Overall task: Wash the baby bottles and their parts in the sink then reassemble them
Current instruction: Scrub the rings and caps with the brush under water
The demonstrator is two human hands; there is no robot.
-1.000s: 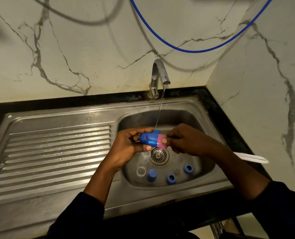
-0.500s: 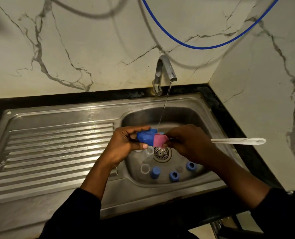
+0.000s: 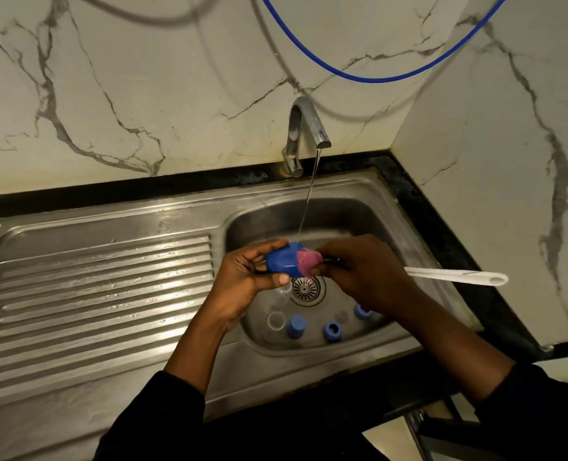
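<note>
tap (image 3: 304,128) behind drain (image 3: 305,289) | drainboard (image 3: 103,281) left of drain | cap (image 3: 282,262) over drain, between left hand (image 3: 246,281) and right hand (image 3: 359,271) | brush (image 3: 455,277) reaches right of drain | loose parts (image 3: 295,326) in basin (image 3: 342,214), before drain

brushed steel sink (image 3: 116,294) (dully shiny), glossy blue plastic cap (image 3: 281,262), veined marble wall (image 3: 143,94).

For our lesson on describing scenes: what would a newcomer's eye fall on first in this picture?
First, the hands over the sink basin: the left hand grips a blue bottle part under the thin stream from the tap, while the right hand holds a pink-headed brush at its opening. Next, the blue cable looping across the marble wall above, and small blue parts on the basin floor near the drain.
</note>
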